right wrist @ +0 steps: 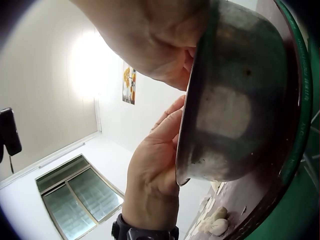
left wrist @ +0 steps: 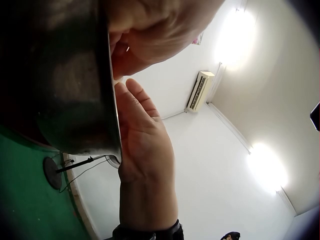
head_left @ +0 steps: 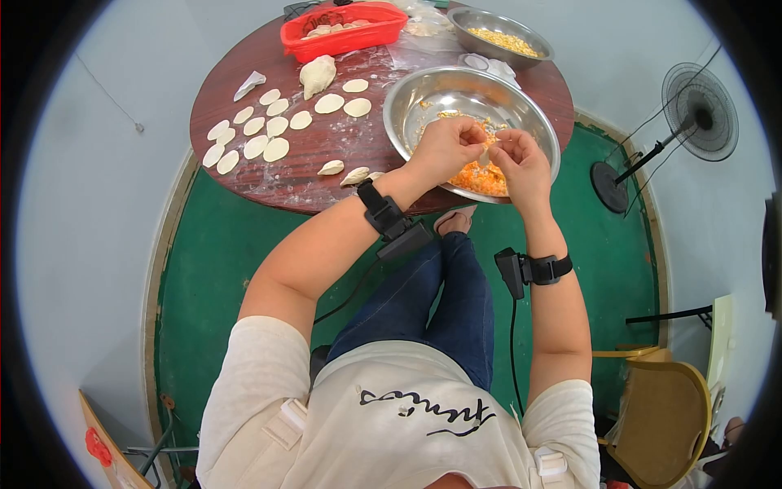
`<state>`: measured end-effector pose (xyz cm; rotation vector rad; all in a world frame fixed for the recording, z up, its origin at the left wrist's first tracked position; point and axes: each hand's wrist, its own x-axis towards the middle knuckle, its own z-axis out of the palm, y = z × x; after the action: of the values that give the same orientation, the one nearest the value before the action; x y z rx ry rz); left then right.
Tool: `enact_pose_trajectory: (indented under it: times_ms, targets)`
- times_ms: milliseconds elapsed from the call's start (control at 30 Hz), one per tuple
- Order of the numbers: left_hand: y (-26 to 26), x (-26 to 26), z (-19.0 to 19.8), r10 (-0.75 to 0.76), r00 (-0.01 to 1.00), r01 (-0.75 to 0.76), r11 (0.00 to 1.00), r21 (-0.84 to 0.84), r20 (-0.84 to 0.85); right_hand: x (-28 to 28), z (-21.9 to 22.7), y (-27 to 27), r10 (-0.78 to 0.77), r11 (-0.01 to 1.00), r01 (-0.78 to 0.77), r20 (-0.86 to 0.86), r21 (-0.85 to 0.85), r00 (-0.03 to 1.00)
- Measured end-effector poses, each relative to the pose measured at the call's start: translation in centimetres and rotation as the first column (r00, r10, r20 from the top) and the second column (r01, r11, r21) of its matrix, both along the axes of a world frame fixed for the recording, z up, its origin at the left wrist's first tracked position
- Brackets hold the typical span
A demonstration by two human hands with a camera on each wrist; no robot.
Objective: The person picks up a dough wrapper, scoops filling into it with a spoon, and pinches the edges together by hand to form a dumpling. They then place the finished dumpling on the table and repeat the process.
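Observation:
Both hands meet over the steel bowl in the head view, close above its near part. My left hand and my right hand pinch a small pale dumpling wrapper between fingertips and thumbs; fingers mostly cover it. Below them lies orange and yellow chopped filling. The bowl's wall hides the fingertips in the left wrist view, and its outer side does likewise in the right wrist view. Folded dumplings rest on the table left of the bowl.
Round dough wrappers lie spread over the floury table, beside a lump of dough. A red basket and a second steel bowl with yellow contents stand at the back. To the right is a floor fan.

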<state>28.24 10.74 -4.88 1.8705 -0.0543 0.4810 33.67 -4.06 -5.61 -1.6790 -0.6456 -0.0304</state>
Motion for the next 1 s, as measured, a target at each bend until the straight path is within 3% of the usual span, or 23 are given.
enact_pose_trajectory:
  times_ms: [367,700,800,867,1000]
  targets:
    - [-0.1,-0.1,0.2,0.024,1.000,-0.023,0.997,0.074,-0.011,-0.1,0.3,0.0,0.031,0.999,-0.031,0.017,-0.026,0.999]
    - [0.1,-0.1,0.2,-0.076,0.996,0.074,0.996,-0.050,-0.048,-0.3,0.6,-0.2,-0.017,1.000,0.017,0.006,-0.013,1.000]
    - [0.3,-0.1,0.2,-0.060,0.996,0.057,0.997,-0.043,-0.069,0.3,0.3,-0.4,0.069,0.994,-0.065,-0.050,0.083,0.996]
    - [0.3,0.0,0.1,-0.066,0.995,0.062,0.997,-0.055,-0.071,0.5,0.8,-0.6,0.214,0.977,-0.211,-0.095,0.042,0.972]
    - [0.3,0.0,0.2,-0.099,0.991,0.092,0.993,-0.079,-0.088,0.7,1.3,-0.7,0.244,0.967,-0.249,-0.088,-0.049,0.966]
